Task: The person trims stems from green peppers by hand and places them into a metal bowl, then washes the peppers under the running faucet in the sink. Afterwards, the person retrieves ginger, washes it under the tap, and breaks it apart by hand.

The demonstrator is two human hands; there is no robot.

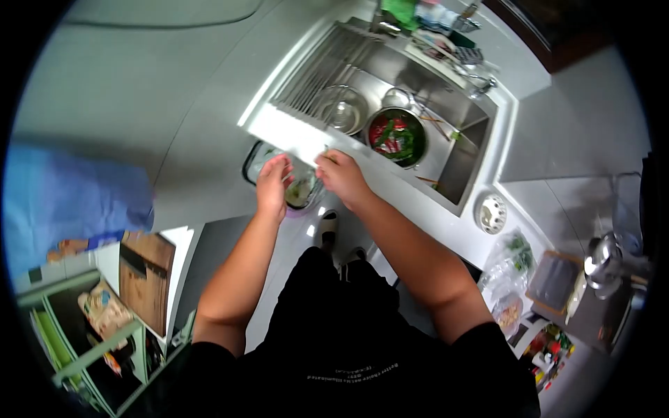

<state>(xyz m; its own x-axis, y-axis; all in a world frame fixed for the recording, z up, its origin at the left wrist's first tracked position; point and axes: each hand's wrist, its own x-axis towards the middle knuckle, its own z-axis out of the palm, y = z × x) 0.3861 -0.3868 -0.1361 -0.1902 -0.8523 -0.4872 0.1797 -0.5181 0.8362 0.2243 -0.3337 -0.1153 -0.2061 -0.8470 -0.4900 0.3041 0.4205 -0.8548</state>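
My left hand [273, 184] is over a lined bin [300, 189] in front of the counter, its fingers curled inward. My right hand [339, 175] is just to the right, at the counter's front edge, fingers pinched together; whatever may be between them is too small to make out. A gap separates the two hands. Behind them, in the steel sink [449, 167], stands a pot [397, 137] with red and green pieces in it. Left of the pot is a clear bowl [343, 110], partly under a drying rack [313, 66].
A white perforated holder [491, 213] and plastic bags [507, 268] with food lie on the counter at right, near a lidded container [554, 280]. A blue cloth [77, 202] hangs at left above a green shelf [90, 355]. The faucet [482, 86] is behind the sink.
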